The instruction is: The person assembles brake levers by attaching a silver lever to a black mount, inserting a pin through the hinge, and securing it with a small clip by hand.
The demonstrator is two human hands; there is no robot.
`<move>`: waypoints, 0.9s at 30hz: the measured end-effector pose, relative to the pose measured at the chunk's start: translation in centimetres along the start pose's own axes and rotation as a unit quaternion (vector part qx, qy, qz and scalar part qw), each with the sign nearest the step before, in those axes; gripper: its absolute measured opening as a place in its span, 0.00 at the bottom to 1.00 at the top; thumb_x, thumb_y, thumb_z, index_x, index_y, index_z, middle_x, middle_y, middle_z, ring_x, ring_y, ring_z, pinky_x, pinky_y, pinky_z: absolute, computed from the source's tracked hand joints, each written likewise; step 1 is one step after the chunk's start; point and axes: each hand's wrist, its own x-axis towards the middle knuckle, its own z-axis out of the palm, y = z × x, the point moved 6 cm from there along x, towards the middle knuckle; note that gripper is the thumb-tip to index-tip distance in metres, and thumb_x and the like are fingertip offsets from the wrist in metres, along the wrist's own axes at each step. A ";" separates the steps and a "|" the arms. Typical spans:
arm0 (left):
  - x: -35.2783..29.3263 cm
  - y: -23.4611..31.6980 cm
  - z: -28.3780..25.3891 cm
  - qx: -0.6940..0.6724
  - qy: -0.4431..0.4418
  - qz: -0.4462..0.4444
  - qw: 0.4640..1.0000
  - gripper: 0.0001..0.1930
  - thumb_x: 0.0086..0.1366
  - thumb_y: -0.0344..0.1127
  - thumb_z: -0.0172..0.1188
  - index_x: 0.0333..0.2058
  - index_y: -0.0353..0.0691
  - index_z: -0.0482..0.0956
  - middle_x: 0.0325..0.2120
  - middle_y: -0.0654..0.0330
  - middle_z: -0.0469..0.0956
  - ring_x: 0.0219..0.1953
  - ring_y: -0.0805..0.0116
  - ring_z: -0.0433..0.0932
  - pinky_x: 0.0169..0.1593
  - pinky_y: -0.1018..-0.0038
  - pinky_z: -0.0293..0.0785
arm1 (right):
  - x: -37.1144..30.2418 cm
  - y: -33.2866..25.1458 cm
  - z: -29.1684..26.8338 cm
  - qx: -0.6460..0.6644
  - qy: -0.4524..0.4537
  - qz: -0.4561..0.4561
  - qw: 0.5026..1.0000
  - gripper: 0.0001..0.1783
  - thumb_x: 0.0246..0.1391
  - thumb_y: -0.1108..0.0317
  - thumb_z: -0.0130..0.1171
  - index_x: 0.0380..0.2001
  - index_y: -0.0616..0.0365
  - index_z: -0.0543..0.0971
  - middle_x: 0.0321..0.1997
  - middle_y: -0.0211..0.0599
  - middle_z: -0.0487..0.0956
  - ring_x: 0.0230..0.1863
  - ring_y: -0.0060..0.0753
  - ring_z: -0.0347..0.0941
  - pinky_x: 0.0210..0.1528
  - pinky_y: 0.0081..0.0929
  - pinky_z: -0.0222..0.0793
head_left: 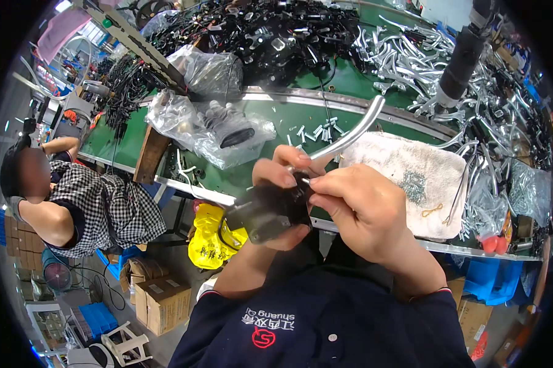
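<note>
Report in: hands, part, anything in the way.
Left hand gripping black part. Right hand at its edge. Silver lever juts out past them. Nothing seen blocking; towel lies beyond.

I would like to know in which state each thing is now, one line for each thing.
Left hand: closed around the black part.
Right hand: thumb and forefinger pinched at the black part.
Black part: held, blurred.
Silver lever: raised off the table.
Gray glove: unworn, lying on the clear plastic bag.
Clear plastic bag: crumpled.
White towel: spread on the table.
Small metal pieces: loosely piled on the towel.
</note>
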 end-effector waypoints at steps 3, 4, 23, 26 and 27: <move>-0.2 -0.1 -0.2 0.102 0.024 0.056 0.993 0.19 0.41 0.29 0.63 0.32 0.42 0.64 0.37 0.52 0.62 0.36 0.64 0.67 0.40 0.75 0.66 | 0.0 0.7 -0.1 0.026 -0.057 0.052 0.997 0.09 0.38 0.74 0.59 0.27 0.60 0.74 0.25 0.40 0.74 0.29 0.42 0.71 0.29 0.32 0.66; -0.4 -0.1 0.2 0.130 0.060 0.084 0.986 0.15 0.43 0.30 0.62 0.28 0.41 0.65 0.34 0.52 0.63 0.34 0.64 0.68 0.38 0.75 0.67 | 0.1 1.0 -0.2 0.056 -0.078 0.088 0.991 0.07 0.38 0.73 0.58 0.25 0.61 0.75 0.24 0.41 0.74 0.28 0.42 0.71 0.30 0.31 0.66; -2.0 -0.2 -1.0 0.085 -0.056 -0.045 0.994 0.23 0.39 0.31 0.62 0.36 0.43 0.64 0.40 0.53 0.63 0.44 0.63 0.64 0.49 0.71 0.58 | 0.7 4.3 2.0 0.289 -0.262 0.250 0.886 0.10 0.32 0.77 0.65 0.24 0.67 0.78 0.22 0.36 0.77 0.25 0.19 0.72 0.30 0.15 0.66; -1.9 -0.2 -1.0 0.110 -0.058 -0.048 0.991 0.23 0.39 0.29 0.61 0.37 0.43 0.63 0.39 0.53 0.63 0.42 0.63 0.65 0.47 0.72 0.59 | 0.0 5.1 2.7 0.356 -0.251 0.297 0.850 0.10 0.32 0.78 0.65 0.24 0.67 0.78 0.23 0.36 0.77 0.26 0.18 0.71 0.31 0.15 0.66; -1.7 0.1 -0.8 0.140 -0.073 -0.025 0.987 0.23 0.39 0.28 0.61 0.37 0.43 0.63 0.39 0.53 0.63 0.42 0.63 0.65 0.46 0.72 0.60 | -0.3 5.2 3.0 0.357 -0.254 0.296 0.849 0.10 0.32 0.78 0.65 0.24 0.67 0.78 0.23 0.36 0.77 0.26 0.18 0.71 0.31 0.15 0.66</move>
